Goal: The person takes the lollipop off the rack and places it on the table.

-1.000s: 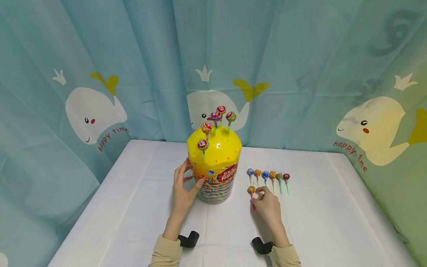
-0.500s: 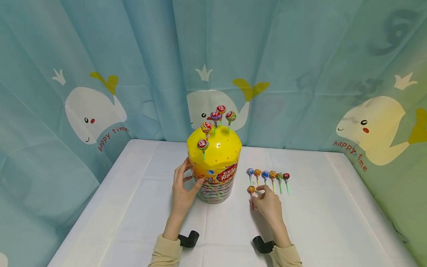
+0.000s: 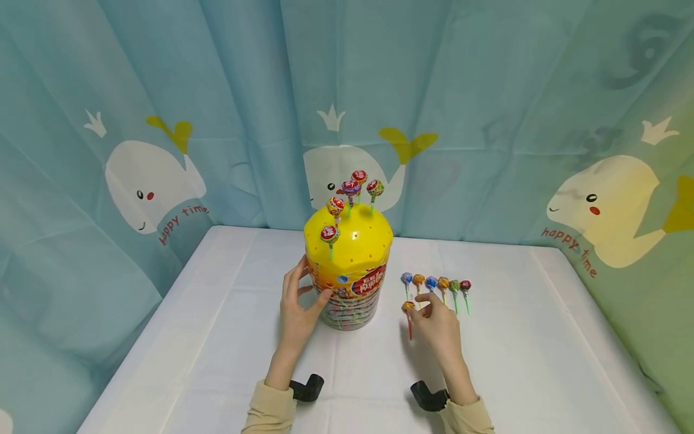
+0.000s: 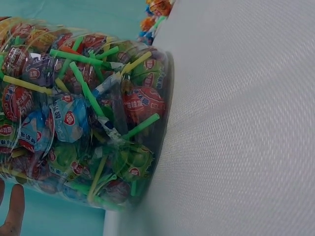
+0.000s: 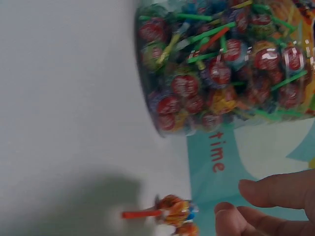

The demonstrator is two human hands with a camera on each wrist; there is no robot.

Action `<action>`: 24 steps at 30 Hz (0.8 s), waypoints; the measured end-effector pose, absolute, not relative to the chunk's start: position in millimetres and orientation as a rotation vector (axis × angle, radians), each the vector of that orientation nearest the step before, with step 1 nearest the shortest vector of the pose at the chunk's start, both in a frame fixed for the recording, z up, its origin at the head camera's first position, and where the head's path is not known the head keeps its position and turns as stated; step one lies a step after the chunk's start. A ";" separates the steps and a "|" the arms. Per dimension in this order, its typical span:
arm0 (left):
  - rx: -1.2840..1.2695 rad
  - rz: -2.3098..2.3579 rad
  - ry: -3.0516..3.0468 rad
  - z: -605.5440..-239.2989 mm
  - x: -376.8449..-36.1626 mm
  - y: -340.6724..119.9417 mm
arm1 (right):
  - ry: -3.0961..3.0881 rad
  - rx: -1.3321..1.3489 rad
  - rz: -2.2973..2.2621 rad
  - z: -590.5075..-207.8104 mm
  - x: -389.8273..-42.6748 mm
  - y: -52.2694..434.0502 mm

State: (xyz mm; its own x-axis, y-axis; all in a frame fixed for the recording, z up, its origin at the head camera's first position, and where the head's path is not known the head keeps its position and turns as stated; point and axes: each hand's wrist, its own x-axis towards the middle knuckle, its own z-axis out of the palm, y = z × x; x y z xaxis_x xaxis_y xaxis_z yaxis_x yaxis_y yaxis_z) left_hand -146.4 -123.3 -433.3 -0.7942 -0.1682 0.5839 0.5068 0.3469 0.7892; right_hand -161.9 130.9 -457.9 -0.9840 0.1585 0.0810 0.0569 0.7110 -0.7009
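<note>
Beside the right hand [image 3: 440, 326], just at its fingertips, lies an orange-wrapped lollipop with a red stick [image 3: 408, 310] on the white-clothed table [image 3: 217, 337]; the thumb and forefinger reach for its head, fingers loosely curled, but whether they already pinch it I cannot tell, and the right wrist view shows the fingers [image 5: 275, 194] a little apart from the wrapper. Just beyond those fingers a row of six wrapped lollipops [image 3: 436, 284] lies side by side, sticks pointing toward the person. Across from that, the left hand [image 3: 297, 307] holds the side of a clear plastic tub packed with lollipops [image 3: 349, 289], fingers and thumb curved round its wall. Its yellow domed lid dotted with holes [image 3: 352, 238] already carries five lollipops standing upright [image 3: 349, 199] near the top and left; most holes are unfilled. So by my reckoning the work is early: five planted, seven lying on the table. Behind everything hangs a teal curtain printed with white whales [image 3: 146, 181].
</note>
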 end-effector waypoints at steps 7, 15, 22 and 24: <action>-0.283 -1.499 -2.036 -431.6 -145.4 -122.8 | -2.663 -0.115 1.123 -439.1 -158.5 123.1; -0.282 -1.484 -2.028 -432.5 -146.2 -122.9 | -2.497 0.034 1.229 -415.6 -155.6 103.4; -0.281 -1.482 -2.035 -437.7 -149.1 -123.5 | -2.364 0.192 1.227 -391.8 -152.0 89.7; -0.279 -1.482 -2.034 -445.8 -153.6 -125.0 | -2.334 0.237 1.215 -385.6 -151.5 87.6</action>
